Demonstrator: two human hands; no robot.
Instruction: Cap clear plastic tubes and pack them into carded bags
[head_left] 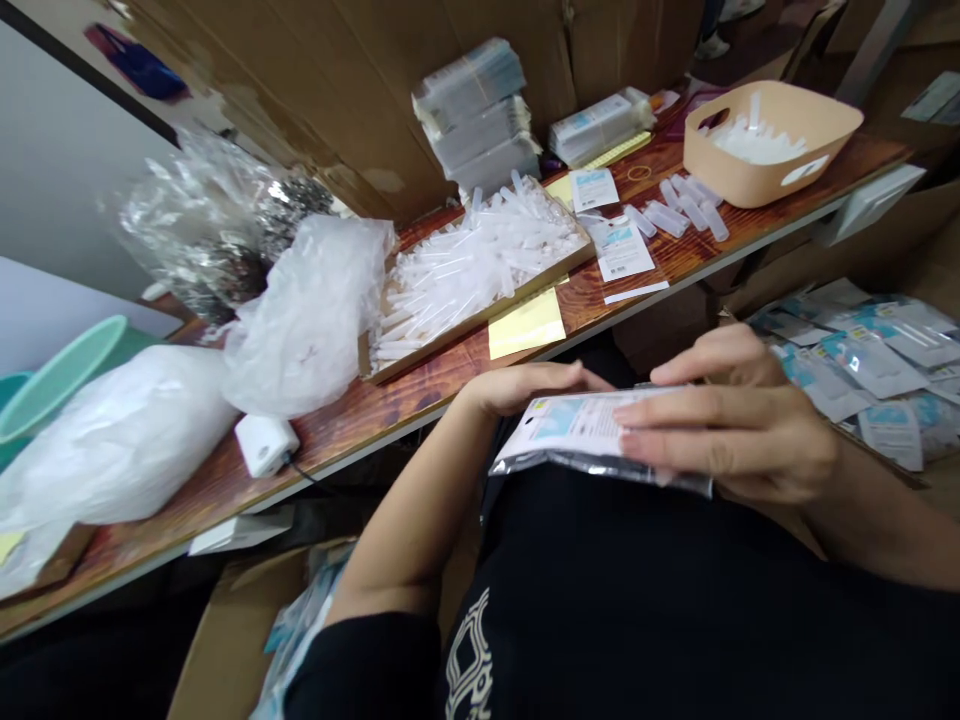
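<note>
A flat clear packet with a white and light-blue printed card point(570, 418) is held in front of the chest, beyond the table's near edge. My left hand point(525, 385) is behind and under the packet, its fingers mostly hidden by it. On the right side, my right hand point(731, 415) grips the packet, with fingers across the card's front. Loose printed cards point(625, 248) lie on the table, beside several small translucent tubes point(679, 205). A shallow cardboard tray point(480, 312) heaped with clear plastic pieces stands left of them.
A peach basket point(757, 180) of white pieces stands at the right. Stacked card bundles point(480, 120) stand behind the tray. Plastic bags point(300, 320), a white box with a cable point(264, 445) and green basins point(75, 375) are left. Finished-looking packets point(874, 355) lie in a carton at right.
</note>
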